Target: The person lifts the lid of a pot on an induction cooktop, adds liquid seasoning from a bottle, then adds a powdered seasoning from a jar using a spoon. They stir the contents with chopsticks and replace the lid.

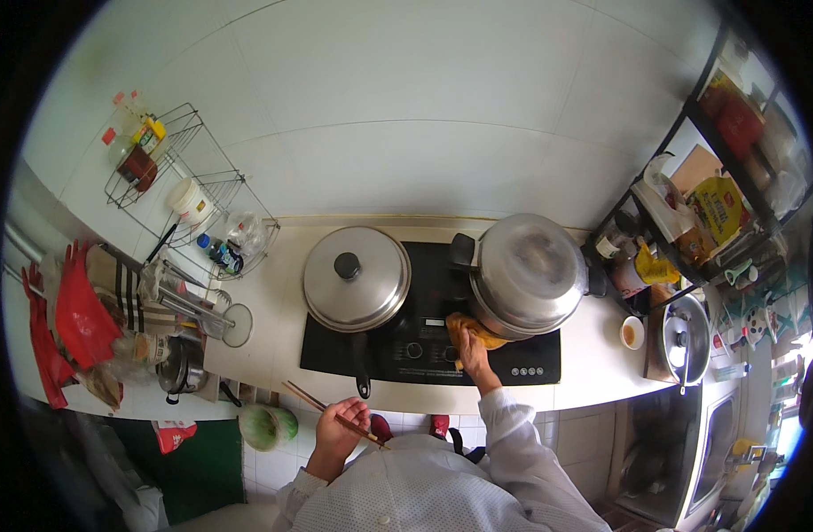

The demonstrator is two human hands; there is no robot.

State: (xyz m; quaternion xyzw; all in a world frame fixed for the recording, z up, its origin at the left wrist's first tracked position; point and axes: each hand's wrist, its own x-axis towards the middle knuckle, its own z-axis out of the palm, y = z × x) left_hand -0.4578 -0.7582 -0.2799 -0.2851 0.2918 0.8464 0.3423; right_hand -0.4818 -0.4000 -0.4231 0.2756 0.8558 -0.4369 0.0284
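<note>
My left hand (343, 425) is closed around a pair of wooden chopsticks (313, 399) near the counter's front edge. With my right hand (474, 356) I hold a yellow-brown cloth (473, 329) against the lower front of a large steel pot (529, 272) on the right of the black cooktop (423, 272). The pot has black side handles and a domed metal lid. On the cooktop's left sits a pan with a domed steel lid (356, 286); its black handle (359, 366) points towards me.
A wire rack (236, 178) with bottles hangs at the left, above cooking utensils and red rubber gloves (80, 312). On the right are a black shelf (732, 143) with packages, a small bowl (632, 332) and a lidded steel pan (696, 332). A green bin (266, 427) stands below the counter.
</note>
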